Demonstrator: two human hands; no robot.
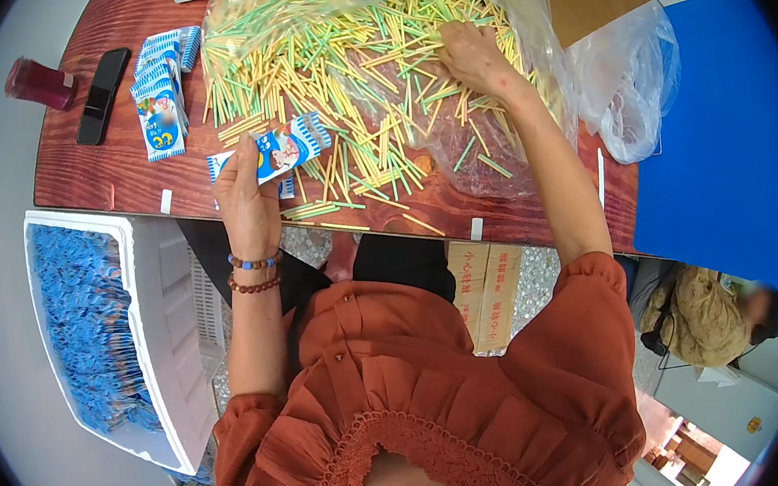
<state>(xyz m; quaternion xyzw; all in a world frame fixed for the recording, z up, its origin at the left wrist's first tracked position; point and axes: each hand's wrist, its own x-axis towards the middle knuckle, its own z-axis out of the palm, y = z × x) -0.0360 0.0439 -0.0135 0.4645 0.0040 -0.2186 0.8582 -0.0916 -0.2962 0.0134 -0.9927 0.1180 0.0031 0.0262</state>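
Observation:
My left hand [249,196] holds a small blue-and-white printed packet [294,147] by its left end, thumb on top, above the table's near edge. Part of another blue-and-white packet shows just under it. A wide heap of thin yellow and green sticks [297,69] covers the middle of the table, some lying loose near the edge. My right hand [481,61] reaches into the right part of this heap with its fingers curled down. Whatever may be between those fingertips is hidden.
Overlapping packets [160,124], a black phone [103,95] and a dark red jar [38,84] lie left on the wooden table. Clear plastic [530,4] surrounds the heap. A white foam box [161,359] full of blue packets stands lower left. Another person [705,316] is at right.

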